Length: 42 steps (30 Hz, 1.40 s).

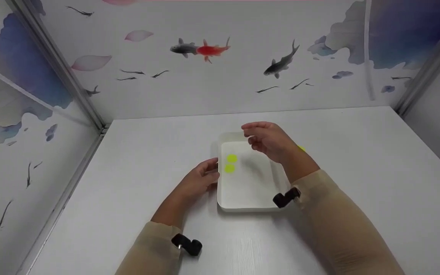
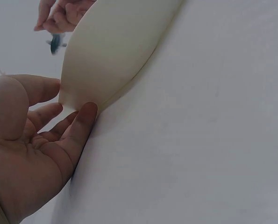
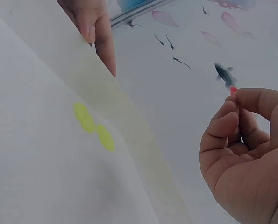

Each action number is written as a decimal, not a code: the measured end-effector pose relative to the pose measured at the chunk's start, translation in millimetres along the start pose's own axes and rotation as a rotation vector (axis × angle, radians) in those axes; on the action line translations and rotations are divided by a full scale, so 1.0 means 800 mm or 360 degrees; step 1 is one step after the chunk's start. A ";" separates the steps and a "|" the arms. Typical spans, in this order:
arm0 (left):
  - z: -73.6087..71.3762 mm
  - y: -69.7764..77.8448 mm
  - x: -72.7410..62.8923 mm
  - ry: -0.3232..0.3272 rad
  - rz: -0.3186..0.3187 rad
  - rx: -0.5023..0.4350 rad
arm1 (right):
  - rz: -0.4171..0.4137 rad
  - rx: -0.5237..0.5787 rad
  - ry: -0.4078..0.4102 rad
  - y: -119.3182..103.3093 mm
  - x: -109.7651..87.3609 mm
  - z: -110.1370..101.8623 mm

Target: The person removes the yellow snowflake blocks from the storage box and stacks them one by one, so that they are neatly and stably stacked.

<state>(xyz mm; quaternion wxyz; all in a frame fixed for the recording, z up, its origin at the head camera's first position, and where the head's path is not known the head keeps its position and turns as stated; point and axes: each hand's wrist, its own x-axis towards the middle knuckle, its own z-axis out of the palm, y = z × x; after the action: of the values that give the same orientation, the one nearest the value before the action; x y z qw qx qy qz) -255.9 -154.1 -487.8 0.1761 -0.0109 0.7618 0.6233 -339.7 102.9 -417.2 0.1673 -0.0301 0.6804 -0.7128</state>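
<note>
A shallow white tray (image 1: 246, 209) lies on the table with two small, rounded, bright yellow pieces (image 1: 230, 163) near its left wall. My left hand (image 1: 201, 177) touches the outside of that wall; in the left wrist view its fingertips (image 2: 49, 88) rest against the tray's side. Above the far part of the tray is my right hand (image 1: 269, 141). In the right wrist view its thumb and a fingertip meet, other fingers curl in, and nothing shows held; the red patch there matches the printed fish behind. Another yellow thing (image 1: 301, 148) peeks out beyond the right wrist, mostly hidden.
The white table (image 1: 151, 145) meets a back wall (image 1: 220, 91) printed with fish and petals. Side panels with metal corner posts (image 1: 63, 68) stand left and right. Each sleeve carries a small black wrist camera (image 1: 187, 244).
</note>
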 end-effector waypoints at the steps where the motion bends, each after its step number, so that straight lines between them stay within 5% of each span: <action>1: 0.000 0.000 0.000 -0.0002 0.0002 -0.0002 | 0.0002 -0.0008 -0.0004 -0.001 0.003 0.003; 20: 0.001 -0.002 0.001 -0.0017 0.0020 0.0004 | 0.0214 -0.0273 0.0101 0.027 0.058 0.018; 32: -0.001 -0.002 0.002 -0.0028 0.0012 0.0007 | 0.0233 -0.0646 0.0021 0.056 0.065 0.025; 42: -0.002 -0.002 -0.001 -0.0058 0.0061 -0.0013 | 0.0124 -0.0946 -0.0096 0.064 0.065 0.023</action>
<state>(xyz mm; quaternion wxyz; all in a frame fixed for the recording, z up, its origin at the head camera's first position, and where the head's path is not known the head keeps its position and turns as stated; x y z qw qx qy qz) -255.3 -156.5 -488.6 0.1779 0.0145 0.7560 0.6298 -373.7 69.4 -475.9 0.1985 -0.0729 0.8546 -0.4743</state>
